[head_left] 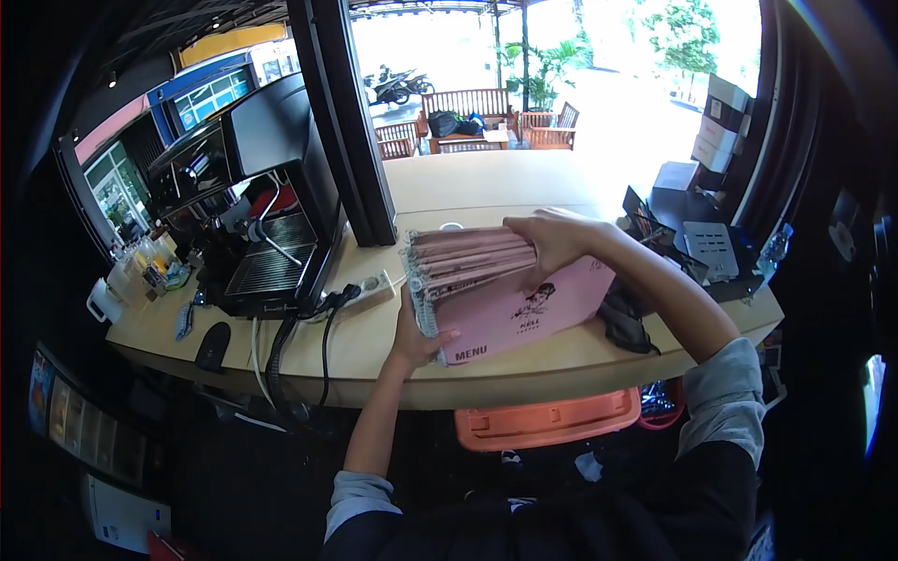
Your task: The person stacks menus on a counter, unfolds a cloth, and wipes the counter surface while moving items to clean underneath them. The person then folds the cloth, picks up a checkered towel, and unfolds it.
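Menus [505, 327] | left grip [412, 338]: curled round bindings [424, 309] | right grip [565, 239]: wide across top

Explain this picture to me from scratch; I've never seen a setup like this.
There is no robot here, just a person working with two bare hands. The only picture comes from a camera worn on that person's head, looking forward and down, so the arms reach in from below.

The hands hold a stack of pink, spiral-bound menus: the left hand grips the bound edge, the right hand the top.

Beneath is a pale counter. On it, at the picture's left, stands a coffee machine, with a white power strip between it and the menus. A dark, soft-looking item lies to their right.
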{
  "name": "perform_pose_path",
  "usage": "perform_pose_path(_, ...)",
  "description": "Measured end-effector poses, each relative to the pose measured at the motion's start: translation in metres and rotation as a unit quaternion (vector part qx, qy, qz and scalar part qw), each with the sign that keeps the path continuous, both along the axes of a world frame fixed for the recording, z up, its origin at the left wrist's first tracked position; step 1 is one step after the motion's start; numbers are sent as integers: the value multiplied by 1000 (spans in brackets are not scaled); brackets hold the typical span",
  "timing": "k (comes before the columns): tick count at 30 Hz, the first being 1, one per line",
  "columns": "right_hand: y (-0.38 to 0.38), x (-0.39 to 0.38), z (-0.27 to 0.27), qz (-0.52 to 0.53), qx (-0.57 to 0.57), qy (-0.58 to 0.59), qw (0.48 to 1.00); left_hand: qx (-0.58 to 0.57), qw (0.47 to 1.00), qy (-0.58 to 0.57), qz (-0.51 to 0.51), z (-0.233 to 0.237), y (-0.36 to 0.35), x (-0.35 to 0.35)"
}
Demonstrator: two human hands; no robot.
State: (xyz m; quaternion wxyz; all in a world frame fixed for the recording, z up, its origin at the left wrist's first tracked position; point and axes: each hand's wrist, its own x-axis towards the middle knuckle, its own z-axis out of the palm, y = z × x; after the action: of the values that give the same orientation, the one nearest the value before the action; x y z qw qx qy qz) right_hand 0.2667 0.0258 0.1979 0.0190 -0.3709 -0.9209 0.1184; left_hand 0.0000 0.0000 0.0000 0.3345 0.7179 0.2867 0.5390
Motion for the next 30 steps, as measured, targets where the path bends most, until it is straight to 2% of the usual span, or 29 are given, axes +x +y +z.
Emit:
perform_pose_path(2, -6, -5, 5, 23, 62, 1, 998, -16, 996, -83, -15, -4, -4, 2)
perform_pose_path(3, 3, 4, -8, 21, 47, 24, 998, -32, 998, -60, -14, -4, -2, 5)
perform_pose_path(7, 37, 31, 3, 55, 26, 105, 993, -30, 991, -133, 8, 31, 23, 25)
perform_pose_path(9, 49, 49, 13, 13, 11, 154, 988, 8, 996, 51, 66, 76, 46, 16)
perform_pose_path(10, 55, 59, 14, 13, 10, 154, 988, 7, 995, 81, 52, 100, 63, 15)
perform_pose_path(12, 68, 76, 14, -59, -24, 293, 954, -3, 994, 108, 31, 155, 94, 28)
perform_pose_path(13, 80, 85, 8, -57, -24, 294, 954, -14, 994, 104, 24, 181, 106, 38)
perform_pose_path(15, 101, 98, -9, -108, -69, 456, 881, 100, 967, 201, 123, 219, 131, 59)
perform_pose_path(16, 101, 102, -16, -99, -97, 526, 839, 99, 967, 202, 122, 221, 140, 65)
perform_pose_path(17, 102, 107, -22, -100, -95, 526, 839, 194, 957, 93, 192, 222, 150, 71)
perform_pose_path(18, 107, 113, -30, -131, -97, 571, 804, 285, 923, -20, 256, 221, 161, 78)
perform_pose_path(20, 118, 124, -45, -162, -119, 653, 730, 210, 911, -212, 285, 177, 156, 89)
perform_pose_path(21, 119, 127, -43, -165, -116, 654, 729, 169, 909, -216, 314, 147, 159, 89)
perform_pose_path(22, 118, 130, -40, -196, -131, 680, 694, 125, 909, -230, 325, 117, 165, 87)
perform_pose_path(24, 128, 135, -47, -228, -148, 729, 628, -71, 921, -263, 278, 71, 163, 93)
perform_pose_path(25, 138, 139, -50, -235, -148, 726, 629, -180, 910, -310, 207, 54, 163, 101)
perform_pose_path(26, 148, 141, -54, -236, -167, 760, 582, -278, 889, -338, 132, 37, 162, 105)
perform_pose_path(27, 156, 142, -56, -236, -185, 791, 532, -313, 890, -319, 84, 37, 150, 120)
perform_pose_path(28, 162, 139, -58, -242, -184, 790, 533, -357, 860, -364, 12, 31, 148, 131)
perform_pose_path(30, 174, 131, -61, -184, -210, 835, 475, -364, 877, -277, -148, 33, 143, 151)
